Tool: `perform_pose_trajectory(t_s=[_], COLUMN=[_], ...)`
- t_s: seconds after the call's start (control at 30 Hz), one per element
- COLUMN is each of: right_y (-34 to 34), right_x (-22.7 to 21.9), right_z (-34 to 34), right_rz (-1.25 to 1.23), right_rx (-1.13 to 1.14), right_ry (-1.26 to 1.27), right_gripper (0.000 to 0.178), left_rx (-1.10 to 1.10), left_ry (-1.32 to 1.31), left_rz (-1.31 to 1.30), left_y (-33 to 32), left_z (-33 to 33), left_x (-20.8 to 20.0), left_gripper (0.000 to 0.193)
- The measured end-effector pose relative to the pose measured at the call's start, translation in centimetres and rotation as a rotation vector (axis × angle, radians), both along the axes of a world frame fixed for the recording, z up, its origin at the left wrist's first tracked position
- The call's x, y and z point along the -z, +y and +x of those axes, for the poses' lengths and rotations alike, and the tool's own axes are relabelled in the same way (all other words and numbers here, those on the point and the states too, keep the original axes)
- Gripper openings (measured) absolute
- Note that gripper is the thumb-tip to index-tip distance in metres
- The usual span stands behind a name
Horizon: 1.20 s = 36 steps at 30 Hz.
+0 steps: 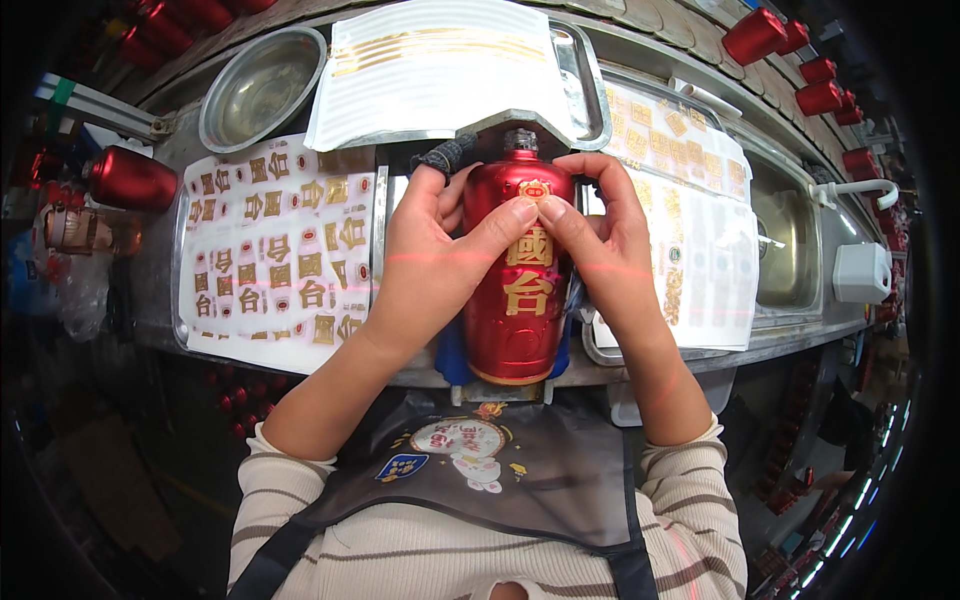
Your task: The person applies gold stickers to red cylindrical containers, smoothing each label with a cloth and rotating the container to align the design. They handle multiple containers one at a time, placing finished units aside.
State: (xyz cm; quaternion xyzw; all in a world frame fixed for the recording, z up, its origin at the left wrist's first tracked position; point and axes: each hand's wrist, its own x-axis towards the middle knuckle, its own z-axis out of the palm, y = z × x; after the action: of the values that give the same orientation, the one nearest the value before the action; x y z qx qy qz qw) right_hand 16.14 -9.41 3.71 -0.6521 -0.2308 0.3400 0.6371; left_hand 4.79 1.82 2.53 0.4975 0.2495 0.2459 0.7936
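A glossy red bottle (515,345) lies tilted in front of me, its bare threaded neck pointing away. Large gold lettering runs down its face, with a small red-and-gold emblem (535,191) near the shoulder. My left hand (432,245) is around its left side, and my right hand (610,240) around its right. Both thumbs press together at the emblem's lower edge. A dark finger cover (446,155) sits on my left index finger. Beneath the bottle, blue cloth (452,352) shows at a metal rest. Thin red light lines cross my forearms and the bottle.
Trays flank the bottle, holding a sheet of gold stickers (280,262) and more sticker sheets (705,270). Striped white sheets (440,85) and a metal bowl (262,95) lie beyond. Another red bottle (132,180) rests at left; a sink (790,270) with a white faucet (860,189) is right.
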Motion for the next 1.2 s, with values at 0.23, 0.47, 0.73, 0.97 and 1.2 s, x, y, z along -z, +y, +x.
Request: perform_pose_trajectory(t_s=[0.23, 0.47, 0.73, 0.97, 1.2], right_y=[-0.2, -0.2, -0.5, -4.5, -4.7], right_x=[0.4, 0.0, 1.1, 1.8, 1.6], right_z=[0.8, 1.0, 1.3, -1.5, -1.4], right_rz=[0.024, 0.02, 0.019, -0.001, 0.036], right_rx=[-0.042, -0.065, -0.069, -0.093, -0.134], right_ry=[0.063, 0.04, -0.032, 0.054, 0.132], right_gripper=[0.036, 0.036, 0.042, 0.064, 0.068], left_rx=[0.015, 0.026, 0.008, 0.072, 0.127], left_ry=[0.027, 0.095, 0.056, 0.05, 0.052], left_rz=[-0.049, 0.105, 0.151, 0.055, 0.045], left_y=[0.6, 1.3, 1.6, -1.2, -1.8], left_z=[0.1, 1.7, 1.8, -4.0, -4.6], left_x=[-0.4, -0.3, 0.7, 2.1, 2.5], left_gripper=[0.042, 0.05, 0.055, 0.051, 0.048])
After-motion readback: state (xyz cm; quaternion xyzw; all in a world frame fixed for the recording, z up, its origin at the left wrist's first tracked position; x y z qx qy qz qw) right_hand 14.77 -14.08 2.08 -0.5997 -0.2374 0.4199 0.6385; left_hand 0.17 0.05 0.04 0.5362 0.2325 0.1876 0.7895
